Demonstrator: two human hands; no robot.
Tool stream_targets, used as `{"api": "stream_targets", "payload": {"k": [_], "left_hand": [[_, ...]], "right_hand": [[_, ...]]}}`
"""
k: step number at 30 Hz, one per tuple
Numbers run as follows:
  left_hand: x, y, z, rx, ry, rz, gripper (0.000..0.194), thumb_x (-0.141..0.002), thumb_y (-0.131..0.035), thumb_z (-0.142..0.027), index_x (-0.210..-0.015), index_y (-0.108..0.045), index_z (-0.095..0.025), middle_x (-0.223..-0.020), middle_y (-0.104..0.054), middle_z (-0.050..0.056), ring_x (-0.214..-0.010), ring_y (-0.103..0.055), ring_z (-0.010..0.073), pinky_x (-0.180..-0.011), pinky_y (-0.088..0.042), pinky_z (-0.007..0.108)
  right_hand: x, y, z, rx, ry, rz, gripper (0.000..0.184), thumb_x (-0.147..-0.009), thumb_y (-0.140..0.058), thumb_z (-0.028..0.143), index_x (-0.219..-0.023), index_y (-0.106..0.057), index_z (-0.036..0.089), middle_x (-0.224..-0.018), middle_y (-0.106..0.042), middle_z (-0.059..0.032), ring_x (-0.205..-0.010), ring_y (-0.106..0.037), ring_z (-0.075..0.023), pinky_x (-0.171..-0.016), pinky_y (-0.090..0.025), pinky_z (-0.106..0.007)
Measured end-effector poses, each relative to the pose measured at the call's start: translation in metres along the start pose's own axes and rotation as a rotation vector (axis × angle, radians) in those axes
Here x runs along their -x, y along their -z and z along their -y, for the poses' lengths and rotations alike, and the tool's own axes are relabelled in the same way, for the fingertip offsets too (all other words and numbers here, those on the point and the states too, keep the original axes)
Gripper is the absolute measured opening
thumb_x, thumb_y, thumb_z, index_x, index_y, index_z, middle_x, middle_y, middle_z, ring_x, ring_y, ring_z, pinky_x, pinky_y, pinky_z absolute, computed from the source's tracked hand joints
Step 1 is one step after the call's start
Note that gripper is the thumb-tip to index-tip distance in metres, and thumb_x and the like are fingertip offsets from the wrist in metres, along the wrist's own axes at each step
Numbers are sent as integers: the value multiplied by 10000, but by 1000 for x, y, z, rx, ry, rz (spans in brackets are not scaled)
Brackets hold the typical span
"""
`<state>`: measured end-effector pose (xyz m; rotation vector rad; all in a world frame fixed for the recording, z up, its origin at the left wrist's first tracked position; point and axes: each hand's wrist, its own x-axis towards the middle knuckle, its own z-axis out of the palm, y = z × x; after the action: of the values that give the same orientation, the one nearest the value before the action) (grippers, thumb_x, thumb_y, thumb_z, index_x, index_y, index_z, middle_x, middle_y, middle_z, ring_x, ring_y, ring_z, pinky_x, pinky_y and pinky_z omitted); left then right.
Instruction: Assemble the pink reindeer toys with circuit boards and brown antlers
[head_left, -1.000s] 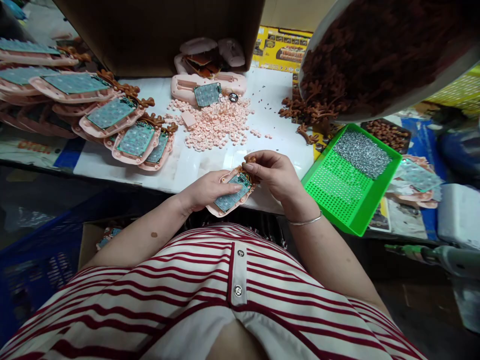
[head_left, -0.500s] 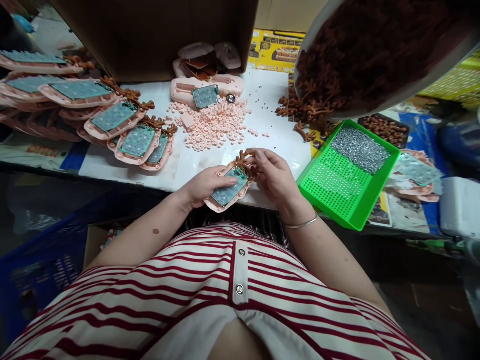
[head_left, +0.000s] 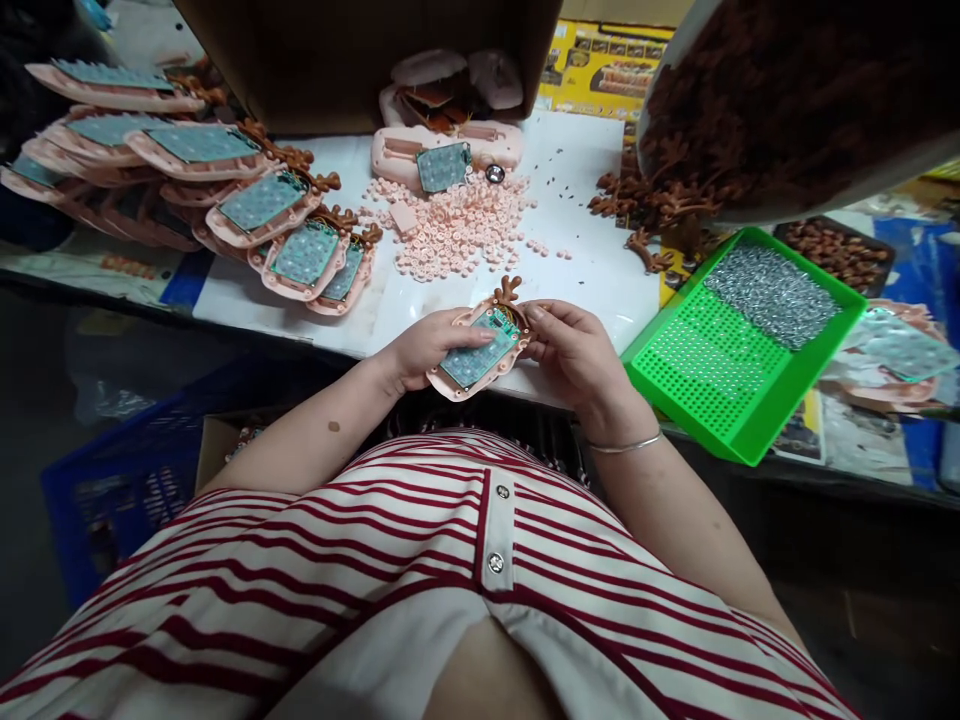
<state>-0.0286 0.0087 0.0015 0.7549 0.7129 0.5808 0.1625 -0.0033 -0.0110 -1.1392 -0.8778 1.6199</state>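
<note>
Left hand [head_left: 431, 350]: I am watching its grip closing round the left side of the pink shell [head_left: 445, 384], with the thumb lying across the circuit board [head_left: 472, 358].
Right hand [head_left: 577, 355]: Its fingers are bending close together at the shell's upper right edge, and they are touching there. I am not able to tell whether this grip is pinching some part.
Pink shell: It is sitting between the two hands, above the near edge of the desk [head_left: 427, 305], with its inner side facing up to me.
Brown antler piece [head_left: 508, 290]: I am seeing it sticking out from the top of the shell, near the right fingertips, and thin yellow wires are curving just below it.
Stacked shells [head_left: 238, 208]: To the left, many more shells with boards are lying over one another, and brown antlers are showing at their ends.
Small pink rings [head_left: 472, 235]: They are lying in a loose heap on the desk, beyond the hands.
Green tray [head_left: 697, 380]: It is standing tilted to the right of the right hand, and silvery metal pieces [head_left: 772, 295] are filling its far part.
Large container [head_left: 679, 85]: Far right, it is leaning above the desk, and brown pieces [head_left: 667, 200] are spilling before its mouth.
Cardboard box [head_left: 330, 75]: It is standing behind the heap of rings.
</note>
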Motion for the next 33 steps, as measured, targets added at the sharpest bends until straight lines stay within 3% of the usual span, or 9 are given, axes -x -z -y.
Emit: {"api": "stream_targets", "payload": {"k": [9, 13, 17, 19, 21, 24, 26, 29, 33], "left_hand": [[2, -3, -4, 33, 22, -27, 407, -670, -855, -310, -947, -660, -84, -796, -751, 107, -641, -675, 181, -632, -530, 294], [0, -3, 1, 52, -6, -32, 433, -658, -866, -310, -974, -679, -79, -815, -756, 113, -679, -692, 191, -671, -537, 298], [3, -4, 2, -35, -53, -71, 486, -633, -869, -390, -964, -682, -87, -827, -739, 106, -693, -675, 186, -683, -521, 301], [10, 1, -9, -207, -120, -170, 473, -668, -839, -416, -981, -677, -101, -869, -731, 99, -734, -669, 187, -701, -513, 301], [23, 10, -31, -431, -271, -335, 437, -701, -815, -401, -1005, -676, -119, -965, -724, 96, -879, -679, 210, -821, -521, 319], [51, 34, -78, -786, -526, -649, 429, -706, -807, -356, -1044, -673, -128, -1108, -697, 98, -1133, -635, 258, -1040, -452, 343], [70, 54, -110, -985, -574, -834, 437, -722, -779, -327, -1097, -664, -134, -1139, -687, 97, -1185, -607, 283, -1064, -434, 356], [90, 83, -145, -1164, -554, -1023, 427, -720, -753, -282, -1118, -659, -158, -1128, -691, 91, -1195, -582, 314, -1045, -442, 382], [96, 103, -160, -1326, -395, -1142, 423, -735, -757, -322, -1130, -679, -192, -1121, -705, 121, -1159, -596, 358, -1020, -447, 441]], "right_hand": [[2, 0, 2, -79, -3, -50, 650, -577, -855, 749, -904, -733, 202, -660, -699, 22, -556, -649, -94, -523, -577, -214], [2, 0, 1, -56, 4, -47, 611, -526, -922, 673, -870, -717, 212, -654, -691, 41, -531, -634, -89, -519, -582, -220], [4, 2, -4, -73, 76, -173, 615, -599, -885, 685, -953, -695, 219, -702, -691, 40, -525, -647, -96, -498, -589, -226], [4, 4, -6, -92, 79, -210, 589, -639, -876, 663, -975, -697, 213, -753, -704, 21, -556, -668, -107, -501, -603, -239], [5, 5, -7, -85, 57, -200, 535, -626, -914, 587, -951, -715, 212, -761, -704, 13, -572, -673, -114, -503, -609, -251], [7, 3, -7, -72, 28, -185, 490, -570, -968, 494, -905, -740, 218, -714, -698, 13, -576, -673, -115, -512, -602, -238], [9, 1, -7, -76, 18, -191, 493, -535, -985, 480, -884, -751, 222, -684, -695, 14, -568, -672, -114, -511, -596, -225], [10, 0, -7, -87, 7, -193, 498, -507, -994, 488, -858, -761, 221, -658, -696, 8, -555, -667, -111, -506, -590, -212], [9, 1, -8, -93, -14, -183, 500, -491, -996, 502, -832, -762, 221, -655, -706, -1, -549, -662, -110, -508, -585, -210]]}}
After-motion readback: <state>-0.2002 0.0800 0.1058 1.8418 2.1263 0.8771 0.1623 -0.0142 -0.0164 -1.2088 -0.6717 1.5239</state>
